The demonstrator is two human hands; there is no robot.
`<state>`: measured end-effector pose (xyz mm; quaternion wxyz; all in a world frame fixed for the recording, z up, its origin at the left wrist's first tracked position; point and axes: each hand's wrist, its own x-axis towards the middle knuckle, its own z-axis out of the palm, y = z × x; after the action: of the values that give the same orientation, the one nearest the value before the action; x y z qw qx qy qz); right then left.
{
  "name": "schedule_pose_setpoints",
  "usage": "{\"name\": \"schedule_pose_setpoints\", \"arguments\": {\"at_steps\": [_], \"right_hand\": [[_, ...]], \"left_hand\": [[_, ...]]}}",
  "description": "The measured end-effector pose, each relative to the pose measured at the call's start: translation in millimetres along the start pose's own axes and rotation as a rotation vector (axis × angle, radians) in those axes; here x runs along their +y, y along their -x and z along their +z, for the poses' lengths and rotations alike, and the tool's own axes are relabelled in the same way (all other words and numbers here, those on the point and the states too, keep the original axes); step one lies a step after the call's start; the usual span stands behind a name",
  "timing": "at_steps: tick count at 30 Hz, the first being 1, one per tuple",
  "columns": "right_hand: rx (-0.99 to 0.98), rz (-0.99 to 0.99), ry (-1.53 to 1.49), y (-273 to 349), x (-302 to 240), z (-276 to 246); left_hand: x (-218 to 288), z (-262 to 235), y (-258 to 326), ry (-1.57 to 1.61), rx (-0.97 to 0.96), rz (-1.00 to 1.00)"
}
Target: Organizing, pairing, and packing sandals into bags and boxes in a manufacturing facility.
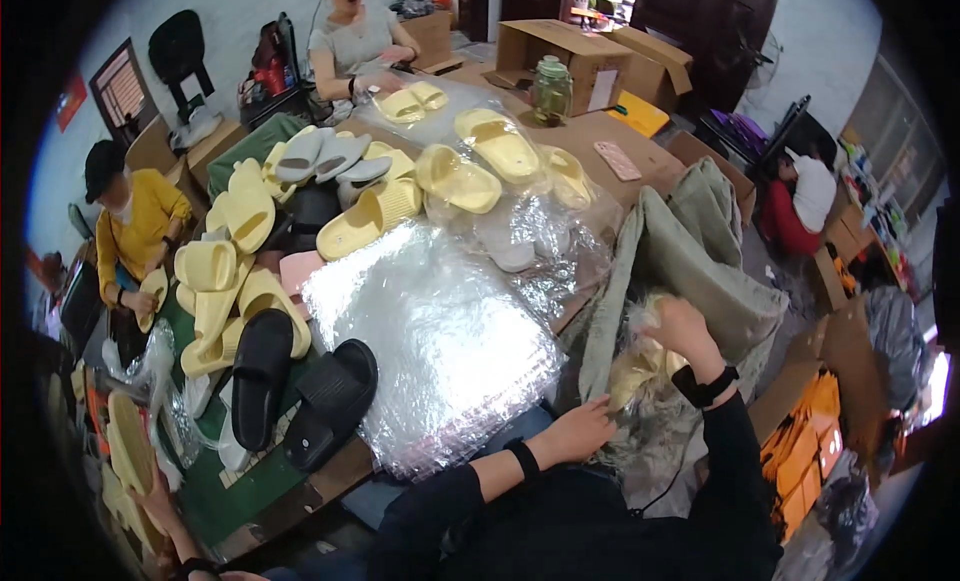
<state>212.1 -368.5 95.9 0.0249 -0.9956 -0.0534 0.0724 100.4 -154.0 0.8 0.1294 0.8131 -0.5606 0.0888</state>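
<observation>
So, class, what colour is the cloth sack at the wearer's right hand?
The cloth sack is dull grey-green, clearest in the head view.

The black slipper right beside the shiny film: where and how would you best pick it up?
I'd lift the slipper by its strap, which arches over the sole: fingers under, thumb on top. Come from the heel end, which seems to face the near table edge, since the film crowds its right side. The left hand is nearer.

Open-mouthed grey-green fabric sack [690, 241], standing just beside the bench [585, 141], its rim slumped in loose, uneven folds; within its mouth, pale-yellow contents [635, 371] lie in crumpled clear plastic, their outlines partly hidden
</observation>
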Motion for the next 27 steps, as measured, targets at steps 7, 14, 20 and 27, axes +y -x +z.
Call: {"name": "schedule_pose_setpoints", "arguments": {"at_steps": [7,14,20,27], "right_hand": [[0.508,-0.551,0.125,-97.2,-146.9,-47.1],[0.665,-0.468,0.381,-199.9,-208.2,13.0],[0.682,-0.407,0.396,-250.2,-197.7,11.0],[0.744,-0.431,0.038,-247.7,-174.7,-59.1]], "left_hand": [[-0.5,-3.7,-13.7,0.229,-0.018,-0.178],[2.8,18.0,5.8,-0.140,-0.202,-0.131],[13.9,5.7,21.1,-0.079,-0.185,-0.079],[13.0,19.4,29.2,-0.049,-0.216,-0.111]]}}
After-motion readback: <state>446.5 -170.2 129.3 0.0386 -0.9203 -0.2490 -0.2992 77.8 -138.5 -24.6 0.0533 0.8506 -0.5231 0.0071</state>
